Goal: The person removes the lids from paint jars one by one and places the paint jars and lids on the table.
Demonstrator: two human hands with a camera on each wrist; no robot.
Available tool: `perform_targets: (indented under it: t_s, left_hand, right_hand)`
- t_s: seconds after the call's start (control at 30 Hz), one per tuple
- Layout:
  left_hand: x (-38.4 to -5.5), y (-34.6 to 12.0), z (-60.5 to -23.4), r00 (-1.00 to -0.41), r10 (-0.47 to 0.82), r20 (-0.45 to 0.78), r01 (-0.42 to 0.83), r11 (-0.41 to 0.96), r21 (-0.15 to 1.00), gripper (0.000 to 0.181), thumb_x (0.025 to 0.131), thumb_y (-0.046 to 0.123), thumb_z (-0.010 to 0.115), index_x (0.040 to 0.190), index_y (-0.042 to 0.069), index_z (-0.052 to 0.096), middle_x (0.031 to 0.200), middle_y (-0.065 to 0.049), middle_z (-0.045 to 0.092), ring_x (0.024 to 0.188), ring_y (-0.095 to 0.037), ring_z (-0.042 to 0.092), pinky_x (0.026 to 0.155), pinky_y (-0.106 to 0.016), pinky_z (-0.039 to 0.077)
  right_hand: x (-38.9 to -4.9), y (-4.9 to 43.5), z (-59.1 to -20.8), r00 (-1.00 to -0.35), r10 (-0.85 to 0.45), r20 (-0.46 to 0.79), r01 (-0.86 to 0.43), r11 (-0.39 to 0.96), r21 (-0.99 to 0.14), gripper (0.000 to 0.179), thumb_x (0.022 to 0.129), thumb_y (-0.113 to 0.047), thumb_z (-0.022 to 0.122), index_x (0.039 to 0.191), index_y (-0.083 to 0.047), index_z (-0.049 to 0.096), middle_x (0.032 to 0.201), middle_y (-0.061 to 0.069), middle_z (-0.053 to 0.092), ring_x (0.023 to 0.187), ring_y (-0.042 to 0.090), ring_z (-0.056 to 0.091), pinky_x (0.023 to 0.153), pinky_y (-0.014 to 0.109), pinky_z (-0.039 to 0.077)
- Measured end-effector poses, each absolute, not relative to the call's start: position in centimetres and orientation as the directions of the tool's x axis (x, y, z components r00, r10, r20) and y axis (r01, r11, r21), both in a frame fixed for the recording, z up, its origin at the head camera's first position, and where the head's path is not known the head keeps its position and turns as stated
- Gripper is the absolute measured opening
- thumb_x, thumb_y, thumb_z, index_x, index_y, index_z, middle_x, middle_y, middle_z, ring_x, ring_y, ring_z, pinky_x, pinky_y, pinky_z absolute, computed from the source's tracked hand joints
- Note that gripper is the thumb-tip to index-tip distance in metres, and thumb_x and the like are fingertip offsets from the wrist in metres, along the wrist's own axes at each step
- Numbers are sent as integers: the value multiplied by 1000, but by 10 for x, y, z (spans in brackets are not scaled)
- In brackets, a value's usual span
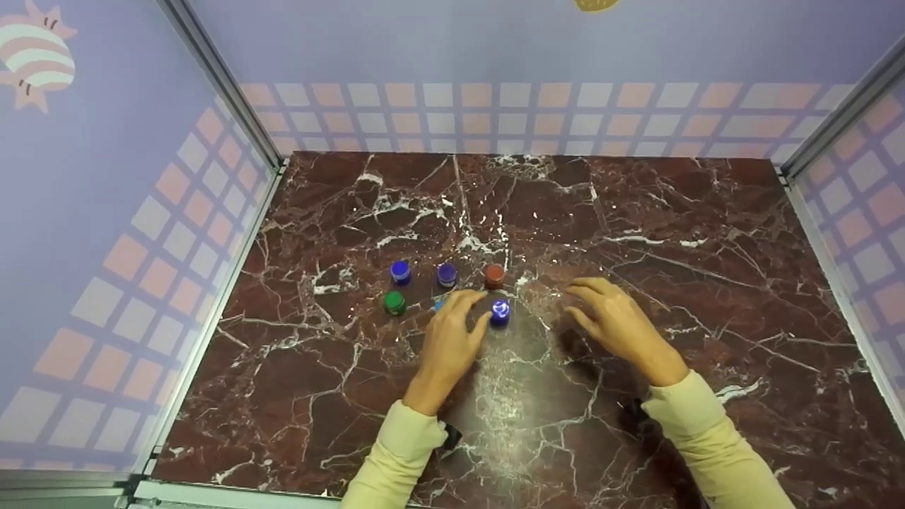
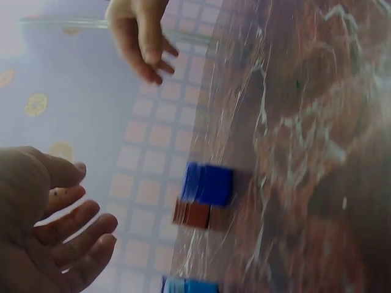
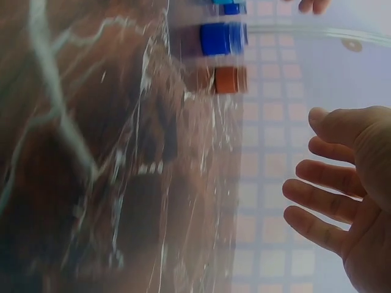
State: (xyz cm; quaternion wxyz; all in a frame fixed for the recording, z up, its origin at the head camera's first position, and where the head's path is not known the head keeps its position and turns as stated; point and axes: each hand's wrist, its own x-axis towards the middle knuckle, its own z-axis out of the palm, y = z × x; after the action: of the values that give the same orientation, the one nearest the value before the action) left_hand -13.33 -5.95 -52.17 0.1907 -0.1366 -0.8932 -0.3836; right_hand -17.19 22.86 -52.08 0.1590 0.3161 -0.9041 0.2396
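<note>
Several small capped paint pots stand in two rows on the dark marbled table. In the head view the back row has a blue pot [image 1: 400, 272], a purple pot [image 1: 446, 274] and an orange-red pot [image 1: 494, 276]. In front are a green pot [image 1: 394, 303], a light blue pot [image 1: 438, 305] mostly hidden by the left hand, and a shiny dark blue pot [image 1: 500, 312]. My left hand [image 1: 452, 336] hovers just left of that dark blue pot, fingers relaxed and holding nothing. Further right, my right hand [image 1: 614, 318] hangs above the table, fingers loosely bent, also holding nothing.
Patterned panels enclose the marbled tabletop [image 1: 707, 283] at the back [image 1: 495, 116], left [image 1: 141, 233] and right [image 1: 862, 191]. Metal edging runs along the table's left side. Light glares off the surface between the two forearms.
</note>
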Motion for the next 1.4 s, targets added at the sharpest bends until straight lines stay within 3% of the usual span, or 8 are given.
perform_targets:
  t_s: [0.33,0.67,0.83,1.1,1.4]
  left_hand:
    - [-138,-33,-534,-945,59,321,267,705,657,40,91,12,79,127,2,67,126,-13,65,119,-30,63,102,-42,50]
    - [-151,-15,-546,-952,98,289,246,808,536,50,89,15,81,133,3,63,127,-13,61,119,-29,60,99,-42,51]
    - [-158,-12,-553,-948,123,292,261,827,497,51,88,12,81,134,2,62,125,-14,60,118,-30,58,99,-42,51]
    - [-160,-12,-563,-937,164,310,320,763,562,46,85,-2,78,127,-2,61,116,-17,59,112,-34,60,99,-44,49]
    - [-157,-5,-568,-924,220,314,368,735,569,43,85,-4,78,124,-2,61,116,-16,60,112,-33,60,101,-41,48]
  right_hand:
    - [-175,208,-518,-724,-543,425,-682,656,-323,33,90,-12,79,119,2,72,121,21,68,109,38,66,95,53,53]
    - [-173,203,-526,-719,-558,416,-692,637,-341,33,90,-11,79,119,2,71,118,19,69,107,36,66,94,51,53]
    - [-173,203,-533,-704,-567,428,-706,624,-335,32,89,-10,79,118,3,72,117,20,69,105,36,66,92,51,54]
    - [-168,207,-542,-724,-575,381,-690,622,-370,31,91,-8,76,120,2,72,121,20,69,110,36,65,96,51,52]
    - [-162,208,-547,-750,-562,350,-662,634,-400,32,91,-10,78,119,3,71,121,22,69,111,38,65,98,52,51]
